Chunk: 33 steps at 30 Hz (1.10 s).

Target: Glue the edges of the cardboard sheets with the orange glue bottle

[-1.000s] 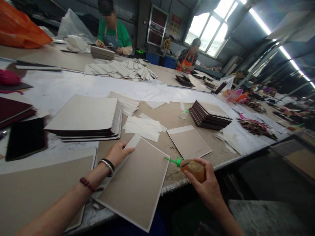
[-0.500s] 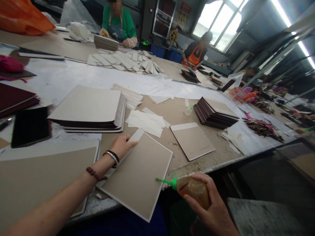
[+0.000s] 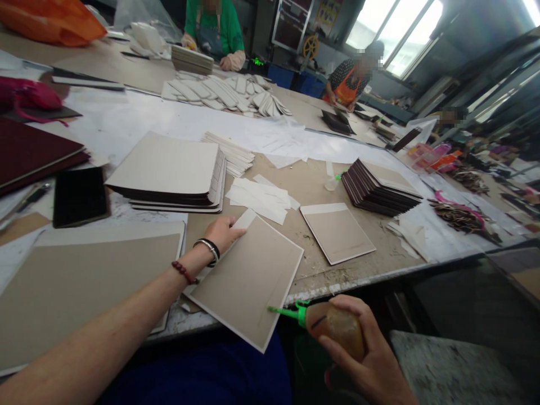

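Note:
My left hand (image 3: 224, 235) grips the upper left edge of a beige panel with a pale border (image 3: 248, 281), thumb on its face. The panel's lower corner juts past the table edge. My right hand (image 3: 363, 343) is wrapped round a glue bottle (image 3: 335, 329) of amber liquid, held sideways. Its green nozzle points left, with the tip over the panel's lower right side; I cannot tell if it touches. A similar panel (image 3: 337, 233) lies flat to the right. Beyond my left hand are loose white strips (image 3: 259, 197).
A stack of large pale panels (image 3: 169, 169) stands behind my left hand. A dark-edged stack (image 3: 379, 188) sits at right, beside a small green-capped bottle (image 3: 332, 184). A phone (image 3: 80, 196) and a larger panel (image 3: 97, 275) lie left. Two co-workers (image 3: 217, 34) (image 3: 348, 84) stand across the table.
The view has shifted, so the table and its contents sit further right and higher. Both hands keep their holds, and the nozzle tip stays over the panel's lower right side.

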Each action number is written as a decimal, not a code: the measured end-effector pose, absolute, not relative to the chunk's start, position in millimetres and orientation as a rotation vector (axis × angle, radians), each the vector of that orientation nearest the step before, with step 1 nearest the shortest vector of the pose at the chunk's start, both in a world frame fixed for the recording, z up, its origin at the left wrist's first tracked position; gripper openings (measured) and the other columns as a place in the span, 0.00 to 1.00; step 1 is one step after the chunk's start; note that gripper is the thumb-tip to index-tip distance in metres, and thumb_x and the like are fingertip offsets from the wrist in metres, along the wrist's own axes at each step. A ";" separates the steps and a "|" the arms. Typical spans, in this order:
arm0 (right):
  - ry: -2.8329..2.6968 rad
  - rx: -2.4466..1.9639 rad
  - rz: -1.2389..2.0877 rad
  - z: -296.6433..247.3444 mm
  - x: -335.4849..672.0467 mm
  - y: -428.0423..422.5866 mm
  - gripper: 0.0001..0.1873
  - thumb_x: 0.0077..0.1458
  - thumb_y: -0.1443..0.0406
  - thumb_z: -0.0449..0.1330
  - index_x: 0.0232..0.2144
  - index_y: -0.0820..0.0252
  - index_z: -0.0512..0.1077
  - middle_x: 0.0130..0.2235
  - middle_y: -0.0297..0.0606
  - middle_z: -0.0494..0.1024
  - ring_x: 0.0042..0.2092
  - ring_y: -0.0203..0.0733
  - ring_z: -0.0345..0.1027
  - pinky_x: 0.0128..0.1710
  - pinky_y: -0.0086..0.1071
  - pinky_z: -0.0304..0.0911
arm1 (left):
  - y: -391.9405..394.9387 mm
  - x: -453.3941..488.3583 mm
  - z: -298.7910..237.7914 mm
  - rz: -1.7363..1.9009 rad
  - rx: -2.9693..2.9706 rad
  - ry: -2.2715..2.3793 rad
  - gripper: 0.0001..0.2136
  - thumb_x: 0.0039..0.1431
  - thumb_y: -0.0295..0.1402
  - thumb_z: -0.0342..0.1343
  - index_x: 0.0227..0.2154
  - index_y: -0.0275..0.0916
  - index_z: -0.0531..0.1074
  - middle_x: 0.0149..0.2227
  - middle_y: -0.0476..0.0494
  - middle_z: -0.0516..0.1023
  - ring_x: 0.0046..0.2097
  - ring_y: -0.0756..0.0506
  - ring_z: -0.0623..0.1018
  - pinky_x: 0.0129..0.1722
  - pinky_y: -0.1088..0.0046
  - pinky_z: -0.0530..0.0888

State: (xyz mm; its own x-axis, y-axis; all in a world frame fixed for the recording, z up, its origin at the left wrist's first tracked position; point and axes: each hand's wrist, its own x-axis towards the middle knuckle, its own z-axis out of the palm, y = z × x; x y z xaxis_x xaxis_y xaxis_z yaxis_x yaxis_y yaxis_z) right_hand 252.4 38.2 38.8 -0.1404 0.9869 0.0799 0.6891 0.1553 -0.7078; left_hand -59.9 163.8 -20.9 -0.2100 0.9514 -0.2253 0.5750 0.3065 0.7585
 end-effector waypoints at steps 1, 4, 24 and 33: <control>-1.903 -1.600 0.657 38.5 253.7 45.0 0.21 0.46 0.54 0.63 0.42 0.52 0.66 0.46 0.38 0.71 0.46 0.48 0.68 0.48 0.40 0.65 | 163.9 -59.5 -20.5 0.694 1.365 1.896 0.12 0.43 0.42 0.55 0.25 0.38 0.70 0.25 0.48 0.73 0.32 0.43 0.73 0.28 0.72 0.65; -1.902 -1.614 0.516 34.8 257.1 68.3 0.22 0.45 0.53 0.62 0.42 0.53 0.65 0.43 0.38 0.71 0.43 0.47 0.68 0.46 0.41 0.65 | 164.1 -58.2 -18.8 0.670 1.395 1.915 0.12 0.44 0.42 0.54 0.24 0.38 0.69 0.26 0.47 0.73 0.32 0.43 0.73 0.28 0.72 0.64; -2.035 -1.401 0.736 35.2 249.5 29.8 0.20 0.48 0.58 0.63 0.45 0.50 0.66 0.46 0.39 0.72 0.48 0.48 0.68 0.47 0.37 0.67 | 178.5 -50.1 -2.9 0.528 1.542 1.992 0.11 0.49 0.39 0.56 0.20 0.38 0.66 0.22 0.51 0.68 0.29 0.46 0.70 0.28 0.72 0.62; -1.791 -1.536 0.857 34.3 240.8 28.8 0.21 0.43 0.56 0.65 0.41 0.51 0.69 0.45 0.39 0.73 0.47 0.51 0.68 0.50 0.41 0.65 | 183.9 -46.5 3.5 0.385 1.602 2.001 0.10 0.56 0.38 0.56 0.27 0.35 0.69 0.28 0.50 0.70 0.32 0.47 0.72 0.34 0.69 0.68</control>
